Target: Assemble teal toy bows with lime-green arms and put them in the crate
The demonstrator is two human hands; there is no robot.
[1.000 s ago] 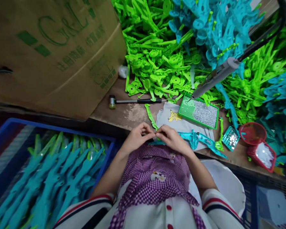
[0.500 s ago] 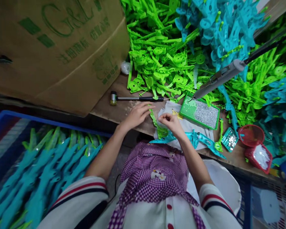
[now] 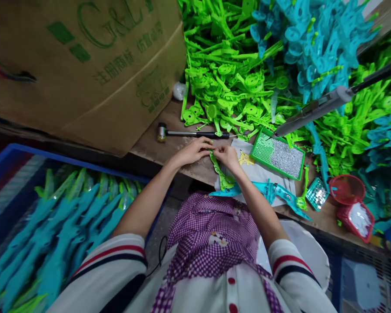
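At the far left corner of the worktop [image 3: 169, 130] stands a large cardboard box [image 3: 84, 65]; below the near edge, a blue crate [image 3: 68, 160] holds cyan pieces laid in rows. Heaps of green parts [image 3: 234, 74] and cyan parts [image 3: 306, 39] cover the far side. A white cloth [image 3: 263, 174] lies at the near edge, with a green tray [image 3: 259, 150] of small silvery pieces on its far side and a hammer [image 3: 195, 134] to its left. A green strip [image 3: 220, 171] lies across the cloth's left edge. The left hand [image 3: 190, 153] and right hand [image 3: 228, 157] meet at its far end, each pinching it by the fingertips. The step in hand looks like fine fitting at that end; the next move likely calls for a steady pinch and close alignment.
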